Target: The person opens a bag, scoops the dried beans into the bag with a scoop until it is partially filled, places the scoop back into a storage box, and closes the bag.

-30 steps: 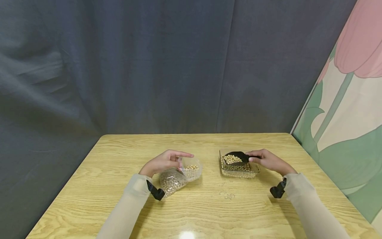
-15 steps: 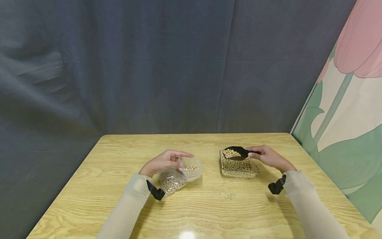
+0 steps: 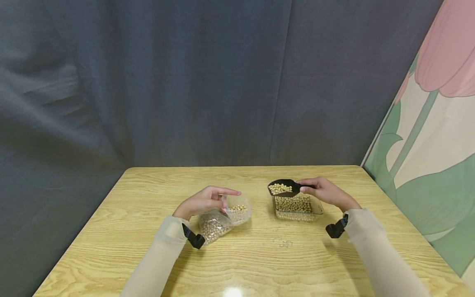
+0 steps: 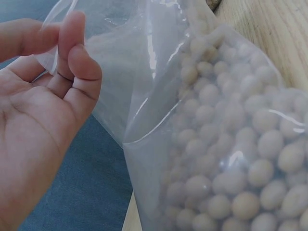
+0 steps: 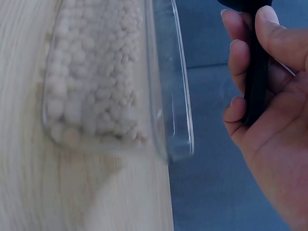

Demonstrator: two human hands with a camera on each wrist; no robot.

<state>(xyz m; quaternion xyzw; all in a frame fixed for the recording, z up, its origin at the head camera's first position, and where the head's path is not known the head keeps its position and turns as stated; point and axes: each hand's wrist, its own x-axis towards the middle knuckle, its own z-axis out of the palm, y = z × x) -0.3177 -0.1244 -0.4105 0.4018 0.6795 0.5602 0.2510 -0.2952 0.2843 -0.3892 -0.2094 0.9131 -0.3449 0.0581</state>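
Observation:
My right hand (image 3: 328, 193) grips the handle of a black scoop (image 3: 295, 188), its bowl loaded with round, pale yellow beans (image 3: 280, 189). The scoop hangs over the left back rim of a clear rectangular container (image 3: 318, 207) of the same beans; in the right wrist view fingers and thumb wrap the black handle (image 5: 257, 82). On the left, my left hand (image 3: 203, 201) pinches the edge of a clear plastic bag (image 4: 149, 96) partly filled with beans. The bag's mouth gapes to the right, with beans showing inside, and its body lies on the table below the hand.
Both things stand on a wood-grain table (image 3: 156, 247). Faint marks (image 3: 283, 242) show on the tabletop in front of the container. A dark curtain (image 3: 208, 82) hangs behind the table, and a flower-patterned panel (image 3: 438, 144) borders its right side.
My right hand has raised the bean-filled scoop out of the container and moved it left, toward the bag. The left hand and bag have stayed in place.

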